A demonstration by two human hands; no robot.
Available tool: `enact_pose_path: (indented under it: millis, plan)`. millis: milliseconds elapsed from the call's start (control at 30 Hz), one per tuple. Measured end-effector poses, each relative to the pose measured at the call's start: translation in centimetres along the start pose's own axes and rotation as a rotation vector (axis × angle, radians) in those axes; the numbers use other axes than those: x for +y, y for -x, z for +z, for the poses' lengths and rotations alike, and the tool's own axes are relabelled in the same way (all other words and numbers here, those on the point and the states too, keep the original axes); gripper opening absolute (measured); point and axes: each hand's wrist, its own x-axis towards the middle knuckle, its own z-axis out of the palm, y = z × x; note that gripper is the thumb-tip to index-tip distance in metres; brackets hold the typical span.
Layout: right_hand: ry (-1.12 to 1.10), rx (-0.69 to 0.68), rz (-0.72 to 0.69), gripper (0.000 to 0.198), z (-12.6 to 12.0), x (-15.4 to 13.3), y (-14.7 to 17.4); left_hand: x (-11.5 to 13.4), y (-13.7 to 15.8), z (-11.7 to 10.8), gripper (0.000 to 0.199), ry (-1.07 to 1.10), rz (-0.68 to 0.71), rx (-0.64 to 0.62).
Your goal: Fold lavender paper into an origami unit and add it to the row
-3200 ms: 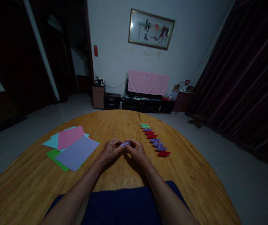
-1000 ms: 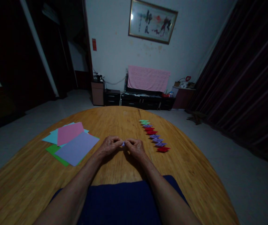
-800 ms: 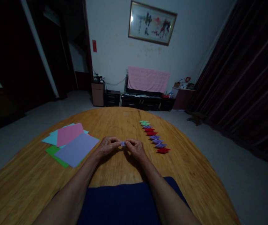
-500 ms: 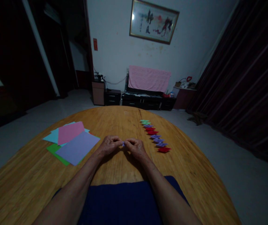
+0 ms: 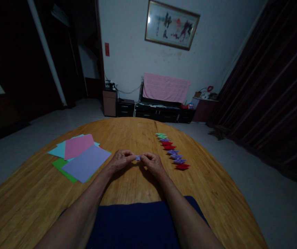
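Note:
A small piece of folded purple paper (image 5: 138,158) is held between both hands, just above the table. My left hand (image 5: 121,160) pinches its left end with thumb and fingers. On the other end, my right hand (image 5: 151,162) is closed the same way. Fingertips cover part of the paper, so its full shape is hidden. To the right runs a slanting row of several folded paper boats, among them a red one (image 5: 183,166) nearest me, a purple one (image 5: 173,152) and a green one (image 5: 160,134) at the far end.
Loose coloured sheets overlap on the left of the round wooden table (image 5: 127,135), with a purple sheet (image 5: 87,164) on top beside a pink sheet (image 5: 79,147). Dark blue cloth (image 5: 135,224) lies at the near edge. Beyond stands a low black cabinet (image 5: 156,112).
My right hand has shifted slightly to the right, and the fingertips are farther apart. More of the purple paper now shows between them.

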Motion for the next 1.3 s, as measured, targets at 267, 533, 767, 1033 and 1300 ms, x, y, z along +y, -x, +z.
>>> enact_pose_path:
  millis: [267, 533, 767, 1033, 1300]
  plan:
    - [0.196, -0.008, -0.125, 0.021, 0.1, -1.2, 0.6, 0.4, 0.3, 0.1, 0.017, -0.108, 0.019, -0.027]
    - [0.120, -0.025, -0.067, 0.019, 0.3, -0.7, 0.1, -0.8, -0.6, 0.3, 0.016, -0.133, 0.119, 0.040]
    - [-0.270, 0.007, 0.035, 0.040, 0.2, 0.5, -0.6, -0.8, -1.7, -0.8, 0.020, 0.199, -0.060, -0.125]
    - [-0.310, 0.013, 0.065, 0.034, 0.9, 0.0, 0.2, -0.1, -1.6, -1.2, 0.013, 0.320, -0.223, -0.193]
    - [-0.126, 0.162, 0.007, 0.024, -0.2, 0.8, -0.7, -0.9, -1.7, -1.7, 0.034, 0.143, -0.020, -0.008]
